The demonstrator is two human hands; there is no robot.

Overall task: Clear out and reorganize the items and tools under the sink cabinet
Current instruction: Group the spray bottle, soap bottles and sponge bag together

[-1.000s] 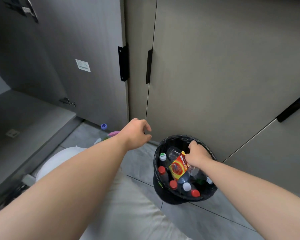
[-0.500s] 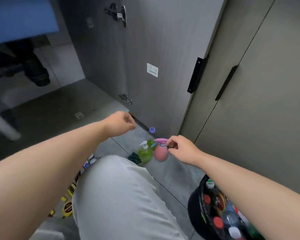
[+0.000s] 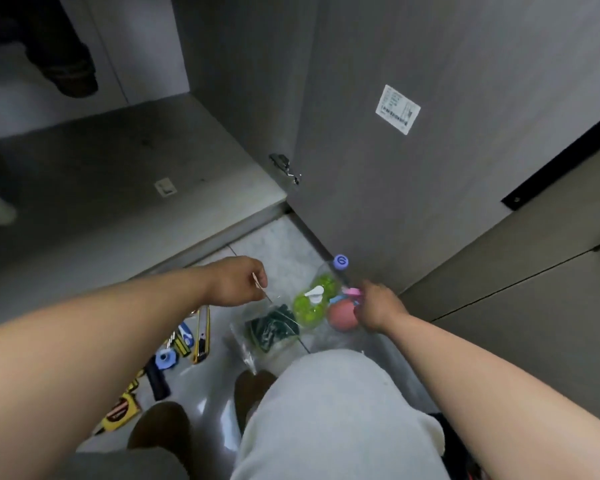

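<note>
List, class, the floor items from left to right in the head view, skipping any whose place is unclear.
tape measure → blue roll → knife → clear bag → green bottle → pink bottle

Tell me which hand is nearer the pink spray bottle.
Right. The right hand holds the pink spray bottle at its head, coming in from the bottle's right side. The left hand is apart from it, off to the left beyond the green pump bottle.

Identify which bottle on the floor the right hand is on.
The pink spray bottle, under the right hand; the green pump bottle and blue-capped bottle stand beside it.
</note>
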